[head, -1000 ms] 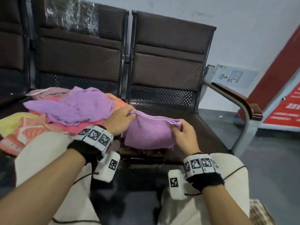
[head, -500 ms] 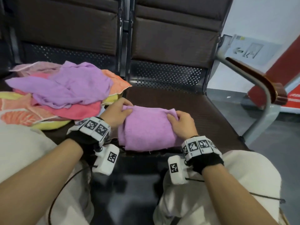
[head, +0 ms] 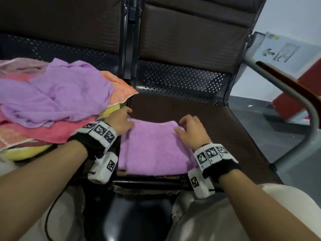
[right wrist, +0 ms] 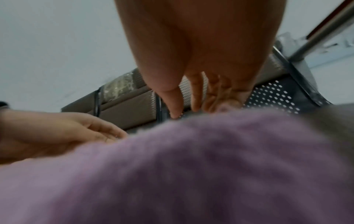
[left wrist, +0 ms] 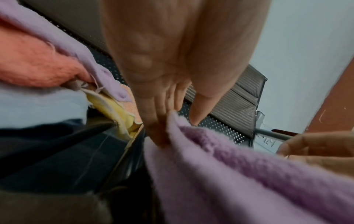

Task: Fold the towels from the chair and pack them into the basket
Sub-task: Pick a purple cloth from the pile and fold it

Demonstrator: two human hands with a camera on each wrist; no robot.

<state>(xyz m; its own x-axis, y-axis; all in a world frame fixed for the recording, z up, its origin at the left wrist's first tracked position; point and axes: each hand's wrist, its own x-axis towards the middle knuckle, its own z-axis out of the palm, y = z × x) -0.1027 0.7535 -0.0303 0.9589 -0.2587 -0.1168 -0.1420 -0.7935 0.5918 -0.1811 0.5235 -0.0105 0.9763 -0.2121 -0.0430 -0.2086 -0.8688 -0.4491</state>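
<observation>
A purple towel [head: 154,148], folded into a rectangle, lies flat at the front of the right-hand brown chair seat [head: 218,122]. My left hand [head: 127,117] rests at the towel's far left corner. In the left wrist view this hand [left wrist: 172,121] has straight fingers touching the edge of the towel [left wrist: 239,174]. My right hand [head: 180,126] sits at the far right corner with loose, spread fingers. The right wrist view shows the right hand's fingers [right wrist: 195,97] pointing down just past the towel [right wrist: 191,166]. No basket is in view.
A loose pile of towels [head: 57,94] in purple, pink, orange and yellow covers the left seat. A metal armrest with a wooden top [head: 295,87] bounds the right seat. My knees in light trousers [head: 234,214] are close to the seat's front edge.
The towel was held up by both hands a second ago; it now lies flat on the seat. Both hands have loosened their grips and stay at its far corners. The head view has tilted down.
</observation>
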